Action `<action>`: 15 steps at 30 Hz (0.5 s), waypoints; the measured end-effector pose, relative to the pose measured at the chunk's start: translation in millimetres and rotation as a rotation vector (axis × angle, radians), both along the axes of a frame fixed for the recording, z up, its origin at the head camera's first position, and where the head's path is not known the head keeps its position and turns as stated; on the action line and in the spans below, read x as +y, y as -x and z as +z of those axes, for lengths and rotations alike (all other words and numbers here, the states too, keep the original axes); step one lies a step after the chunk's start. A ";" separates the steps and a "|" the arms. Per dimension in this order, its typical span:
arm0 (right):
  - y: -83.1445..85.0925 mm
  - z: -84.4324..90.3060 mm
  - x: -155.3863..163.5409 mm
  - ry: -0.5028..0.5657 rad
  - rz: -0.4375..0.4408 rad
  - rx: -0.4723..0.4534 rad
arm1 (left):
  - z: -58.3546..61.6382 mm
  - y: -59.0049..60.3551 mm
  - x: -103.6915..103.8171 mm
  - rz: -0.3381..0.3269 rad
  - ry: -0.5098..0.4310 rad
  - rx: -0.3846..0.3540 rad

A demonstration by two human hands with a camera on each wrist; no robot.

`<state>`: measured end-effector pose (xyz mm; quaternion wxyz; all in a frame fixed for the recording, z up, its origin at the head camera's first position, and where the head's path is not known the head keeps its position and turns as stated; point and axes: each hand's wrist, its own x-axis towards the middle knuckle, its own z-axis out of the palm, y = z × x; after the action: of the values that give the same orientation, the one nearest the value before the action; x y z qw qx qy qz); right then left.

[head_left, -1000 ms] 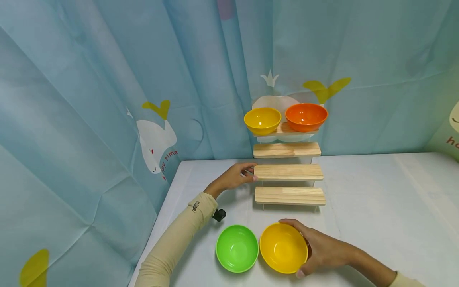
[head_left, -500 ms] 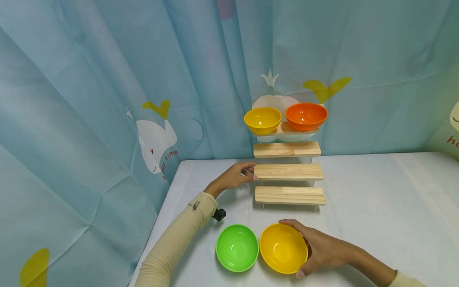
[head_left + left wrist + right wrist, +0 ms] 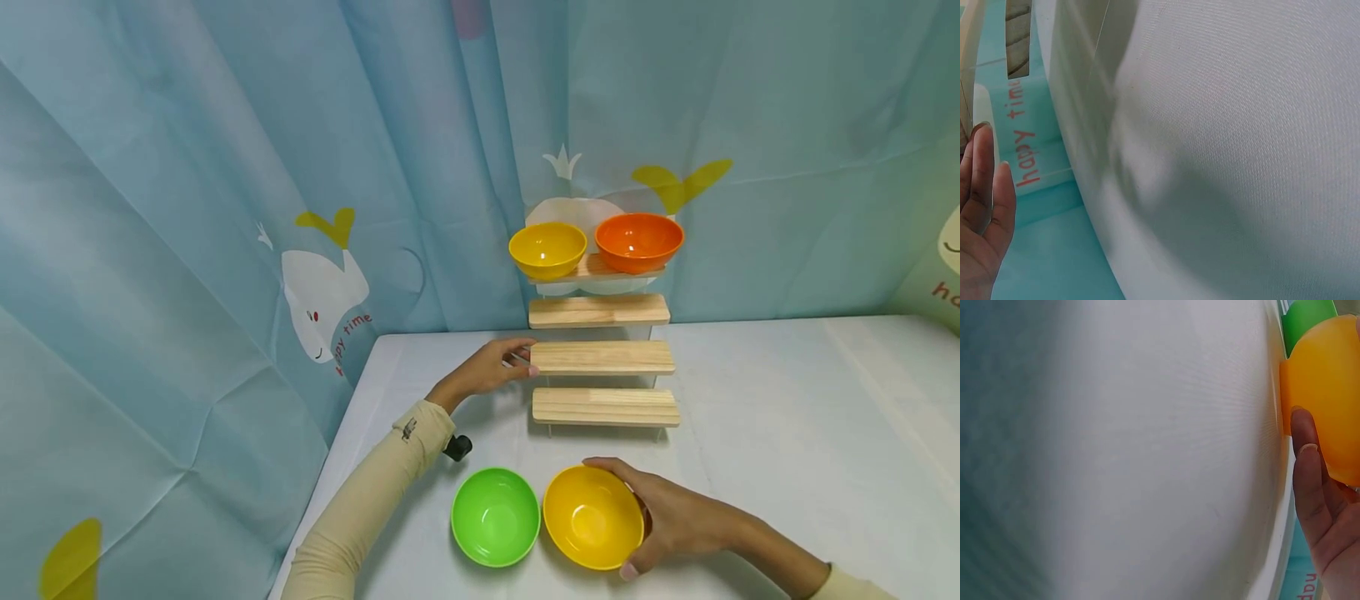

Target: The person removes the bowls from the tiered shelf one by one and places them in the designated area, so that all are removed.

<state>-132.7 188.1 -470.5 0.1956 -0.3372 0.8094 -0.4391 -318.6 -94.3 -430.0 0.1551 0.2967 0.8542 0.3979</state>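
Note:
My left hand grips the left end of a tiered wooden display stand, with finger and thumb at the corners of its third board from the top. In the left wrist view, some fingers rest against the stand's side. My right hand holds a yellow bowl by its right side, thumb at the front and fingers behind. The bowl stands upright on the table, right beside a green bowl. In the right wrist view, fingertips lie along the yellow bowl's outer wall.
On the stand's top board sit a smaller yellow bowl at left and an orange bowl at right. A white cloth covers the table. Behind hangs a blue curtain with whale prints. A black object shows at the left wrist.

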 end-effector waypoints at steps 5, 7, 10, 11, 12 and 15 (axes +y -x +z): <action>-2.4 -0.7 -0.9 -0.012 -0.009 -0.008 | -3.5 -2.3 -0.6 0.015 0.002 -0.011; -2.6 -1.1 -0.9 -0.015 -0.008 -0.013 | -3.9 -2.7 -0.9 0.016 0.011 -0.008; -2.3 -0.8 -0.7 -0.014 -0.010 -0.027 | -3.0 -2.0 -0.5 0.013 0.017 -0.004; -2.1 -0.5 -0.6 -0.019 -0.014 -0.025 | -2.0 -1.5 -0.4 0.010 0.017 -0.002; -1.8 -0.2 -0.8 -0.022 -0.018 -0.027 | -1.3 -0.6 -0.4 0.006 0.016 0.001; -0.5 0.0 -2.9 -0.042 -0.034 -0.012 | 2.2 1.5 -2.0 -0.004 0.008 0.002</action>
<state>-132.2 185.1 -470.5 0.1998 -0.3165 0.8230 -0.4274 -320.1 -96.3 -427.8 0.1560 0.2982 0.8553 0.3939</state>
